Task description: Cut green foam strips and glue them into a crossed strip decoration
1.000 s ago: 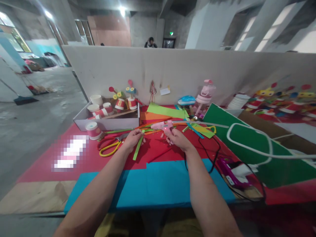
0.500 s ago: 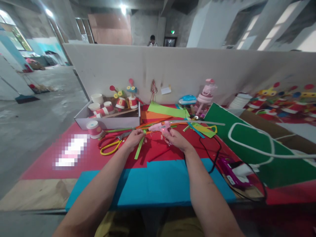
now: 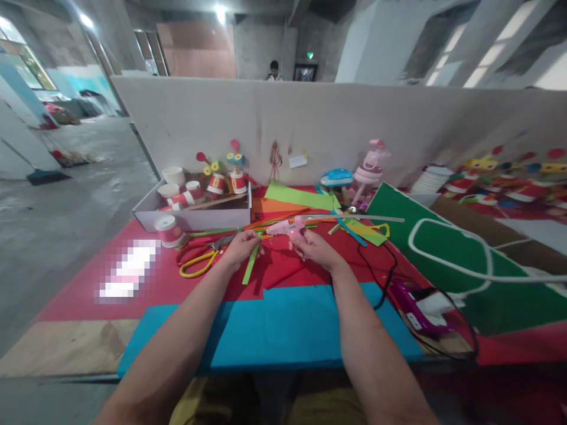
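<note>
My left hand (image 3: 241, 250) is closed, pinching a green paper strip (image 3: 251, 265) that hangs down over the red table covering. In my right hand (image 3: 315, 248) is a pink hot glue gun (image 3: 290, 229), its nozzle pointing left toward the strip and a long glue stick (image 3: 363, 219) sticking out of its back. The nozzle comes close to the fingers of my left hand; whether it touches the paper I cannot tell. Just left of my left hand lie yellow-handled scissors (image 3: 195, 268), beside a red-and-white paper cup (image 3: 168, 231).
A white box (image 3: 195, 221) holds cups and paper-cup figures. Green paper sheets (image 3: 301, 198) lie behind my hands. Blue paper (image 3: 283, 330) covers the front edge. To the right are a purple power strip (image 3: 420, 310) with black cord, a green board (image 3: 443, 265) and a white cable (image 3: 489, 260).
Almost nothing differs. Both hands hold the same place, with the strip's lower end shifted very slightly.
</note>
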Demonstrator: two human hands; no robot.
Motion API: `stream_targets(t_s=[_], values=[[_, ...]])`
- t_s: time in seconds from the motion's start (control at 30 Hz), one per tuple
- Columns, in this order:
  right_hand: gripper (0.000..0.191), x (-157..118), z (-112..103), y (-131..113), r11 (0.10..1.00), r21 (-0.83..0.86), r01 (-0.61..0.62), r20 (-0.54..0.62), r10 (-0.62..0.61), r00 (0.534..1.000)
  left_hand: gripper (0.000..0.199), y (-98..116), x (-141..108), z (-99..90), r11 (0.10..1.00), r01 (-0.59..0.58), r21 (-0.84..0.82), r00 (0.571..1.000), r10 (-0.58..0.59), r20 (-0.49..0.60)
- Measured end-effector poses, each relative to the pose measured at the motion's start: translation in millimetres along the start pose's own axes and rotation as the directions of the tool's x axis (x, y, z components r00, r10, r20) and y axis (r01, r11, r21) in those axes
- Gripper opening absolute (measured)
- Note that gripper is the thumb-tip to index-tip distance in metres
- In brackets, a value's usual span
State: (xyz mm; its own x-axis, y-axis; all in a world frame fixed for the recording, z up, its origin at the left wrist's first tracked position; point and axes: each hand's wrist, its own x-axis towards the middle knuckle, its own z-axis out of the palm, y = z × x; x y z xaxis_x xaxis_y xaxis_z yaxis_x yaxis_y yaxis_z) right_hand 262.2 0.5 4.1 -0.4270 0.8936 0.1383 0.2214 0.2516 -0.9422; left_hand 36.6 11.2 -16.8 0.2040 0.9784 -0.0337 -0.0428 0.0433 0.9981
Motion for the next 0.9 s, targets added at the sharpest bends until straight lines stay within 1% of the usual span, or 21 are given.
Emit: stream_targets(t_s=[0.23, 0.47, 0.67, 0.9], values=[[0.039, 1.0, -0.2, 1.3, 1.0, -0.018, -0.005, -0.006, 0.005, 1.0, 0.022, 1.4, -1.1, 0.8, 1.0, -0.007, 0.001, 1.0, 0.007, 0.008], [0.038, 0.9, -0.8, 2.1, 1.0, 0.012, -0.01, -0.007, 0.011, 1.0, 0.018, 0.6, -0.4, 0.0, 1.0, 0.004, 0.018, 1.0, -0.004, 0.001], [0.04, 0.0, 1.2, -2.7, 1.0, -0.003, -0.02, -0.003, 0.02, 1.0, 0.018, 0.4, -0.5, 0.9, 1.0, 0.005, 0.017, 1.0, -0.005, -0.005], [0.04, 0.2, 1.0, -1.9, 0.999, -0.04, -0.003, -0.015, 0.002, 1.0, 0.014, -4.3, 1.9, -1.3, 0.999, -0.018, 0.034, 1.0, 0.017, 0.019]])
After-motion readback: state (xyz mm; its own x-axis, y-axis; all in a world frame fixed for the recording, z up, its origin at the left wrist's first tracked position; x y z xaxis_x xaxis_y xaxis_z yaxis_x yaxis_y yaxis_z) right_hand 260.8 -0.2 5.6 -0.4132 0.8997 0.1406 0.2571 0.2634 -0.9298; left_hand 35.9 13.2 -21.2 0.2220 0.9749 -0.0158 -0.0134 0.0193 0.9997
